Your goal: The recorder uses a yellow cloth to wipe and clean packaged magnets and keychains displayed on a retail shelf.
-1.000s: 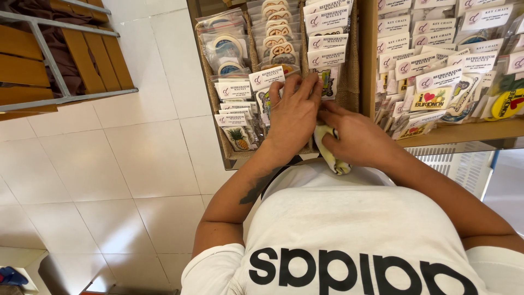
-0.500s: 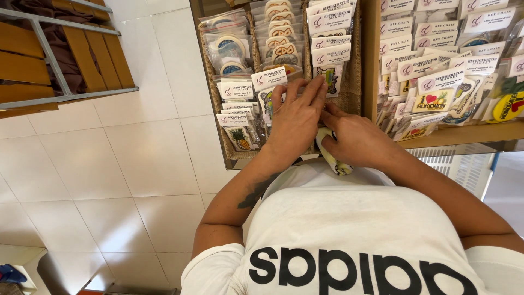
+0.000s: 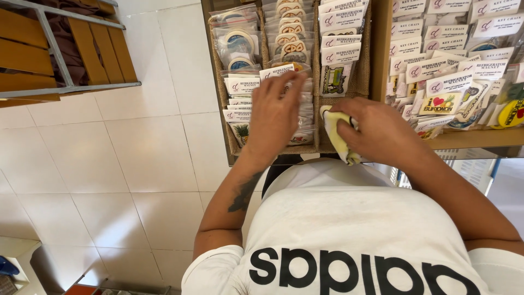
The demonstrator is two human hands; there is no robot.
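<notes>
My left hand (image 3: 274, 112) rests with spread fingers on a row of small packaged magnets (image 3: 292, 101) in clear bags with white card headers, inside a burlap-lined display tray (image 3: 363, 65). A yellow cloth (image 3: 337, 135) is bunched in my right hand (image 3: 376, 131), which presses it onto the tray's front compartment just below a packet with a green picture (image 3: 334, 79). Both hands are side by side, a few centimetres apart.
More packaged keychains (image 3: 447, 87) fill a wooden shelf (image 3: 480, 139) on the right. A wooden bench with a grey metal frame (image 3: 60, 60) stands at the upper left on white floor tiles (image 3: 136, 153). My white shirt fills the bottom of the view.
My hands have separated: the left shifted left over the packets, the right moved right and down with the cloth. The view has tilted slightly.
</notes>
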